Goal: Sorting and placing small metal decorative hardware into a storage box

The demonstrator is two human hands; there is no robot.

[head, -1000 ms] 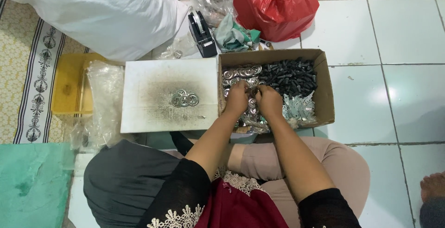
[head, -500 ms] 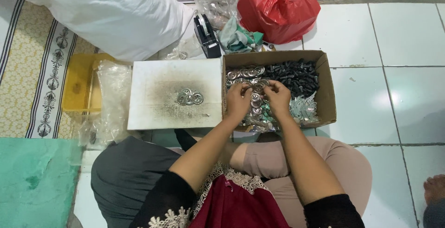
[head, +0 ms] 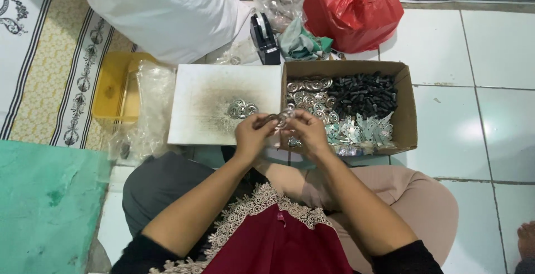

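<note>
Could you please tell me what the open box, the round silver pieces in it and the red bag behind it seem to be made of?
The box looks like plain brown corrugated cardboard, matte, with folded flaps. The round pieces appear to be thin stamped metal, judging by their bright silvery glint. The red bag seems to be thin plastic film: glossy, crinkled and knotted at the top.

Two hands, left hand (head: 252,136) and right hand (head: 308,133). One cardboard box (head: 409,109). One white board (head: 206,109). One red bag (head: 352,8). One yellow tub (head: 111,87). One tape dispenser (head: 263,39). Metal rings (head: 241,108) and black pieces (head: 362,93): too many to count.
</note>
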